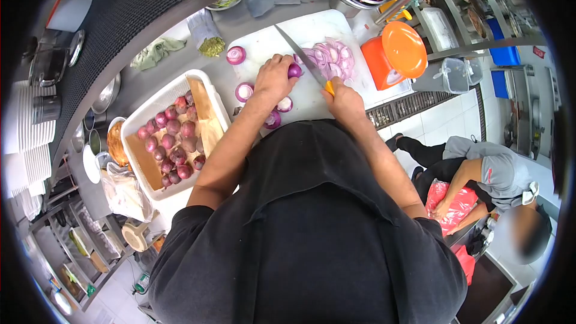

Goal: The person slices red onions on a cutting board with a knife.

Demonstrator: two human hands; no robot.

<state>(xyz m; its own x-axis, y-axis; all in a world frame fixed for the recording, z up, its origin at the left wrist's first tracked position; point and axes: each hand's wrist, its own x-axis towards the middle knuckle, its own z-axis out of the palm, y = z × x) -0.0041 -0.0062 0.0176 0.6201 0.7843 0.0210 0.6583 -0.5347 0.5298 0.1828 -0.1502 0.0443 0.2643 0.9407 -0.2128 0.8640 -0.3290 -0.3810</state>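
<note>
On the white cutting board (327, 23), my left hand (275, 76) has its fingers curled over a piece of purple onion (294, 71). My right hand (346, 103) grips the yellow handle of a knife (300, 53), whose long blade points up and left across the board, just right of that onion. Sliced onion rings (336, 57) lie in a pile to the right of the blade. Peeled onions sit around my left hand: one (236, 55) at the upper left, one (244, 92) beside the wrist, and others (284, 104) below it.
A white crate (137, 150) of whole red onions stands at the left. An orange scale (381, 60) is right of the board, and a metal bowl (345, 5) of onion pieces is above. At the lower right, another person holds a red plastic bag (451, 204).
</note>
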